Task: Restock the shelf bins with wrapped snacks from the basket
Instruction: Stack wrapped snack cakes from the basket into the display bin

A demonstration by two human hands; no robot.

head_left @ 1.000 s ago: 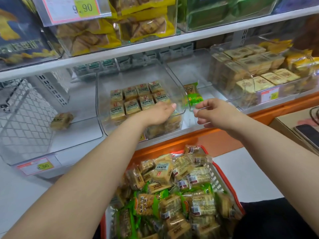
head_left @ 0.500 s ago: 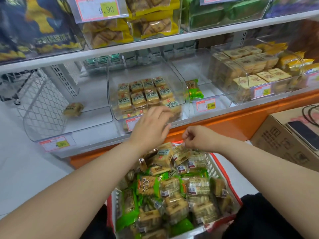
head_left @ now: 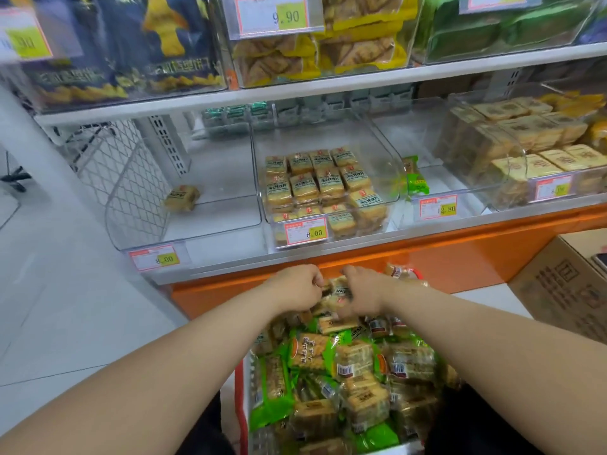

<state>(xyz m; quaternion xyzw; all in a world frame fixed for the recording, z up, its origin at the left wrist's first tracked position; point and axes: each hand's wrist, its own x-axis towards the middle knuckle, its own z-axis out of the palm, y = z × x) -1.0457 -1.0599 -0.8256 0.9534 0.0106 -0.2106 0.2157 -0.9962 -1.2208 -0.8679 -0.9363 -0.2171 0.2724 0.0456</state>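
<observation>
Top-shelf tag (head_left: pixel 274 15): 9.90, on the clear bin front at the top edge.
Left bin tag (head_left: pixel 154 257): 8.00, at the bin's front edge.
Middle bin tag (head_left: pixel 306 230): 8.00, at its front edge.
Next tag (head_left: pixel 438 207): reads about 12.80.
Right tag (head_left: pixel 553 188): blurred.
Wrapper print: unreadable.

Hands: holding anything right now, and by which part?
Both the left hand and right hand grip yellow wrapped snacks at the basket's far end, fingers curled round their sides.
</observation>
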